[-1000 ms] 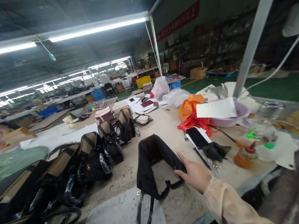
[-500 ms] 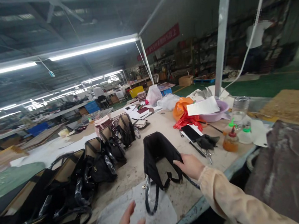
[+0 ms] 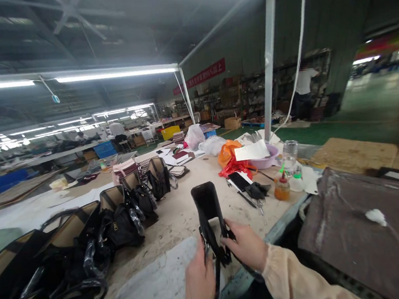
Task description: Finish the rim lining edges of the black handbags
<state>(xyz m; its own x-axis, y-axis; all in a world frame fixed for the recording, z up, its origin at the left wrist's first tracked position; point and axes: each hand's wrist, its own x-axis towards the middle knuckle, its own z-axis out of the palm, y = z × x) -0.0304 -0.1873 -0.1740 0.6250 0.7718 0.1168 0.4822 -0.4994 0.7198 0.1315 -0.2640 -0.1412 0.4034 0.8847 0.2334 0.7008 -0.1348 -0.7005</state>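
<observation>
A black bag piece (image 3: pixel 206 204) with a strap stands on the table near its front edge, its two sides drawn close together. My left hand (image 3: pixel 199 276) grips its near left side, fingers closed around the panel and strap. On the opposite side my right hand (image 3: pixel 245 244) is closed on the right panel, thumb on the inner face. Parts of the strap hang below, partly hidden by the hands. Under and left of the piece lies a whitish sheet (image 3: pixel 157 286).
Several black handbags (image 3: pixel 123 223) with tan linings line the left side. To the right lie a phone (image 3: pixel 239 181), a bottle of amber liquid (image 3: pixel 282 188), a purple basin (image 3: pixel 265 159) and an orange bag (image 3: pixel 227 152). A metal post (image 3: pixel 269 60) rises behind. Beside the table is a brown-covered surface (image 3: pixel 367 226).
My left hand has come up from open and empty to grip the bag piece. The piece's spread sides are now squeezed together. The view has turned right.
</observation>
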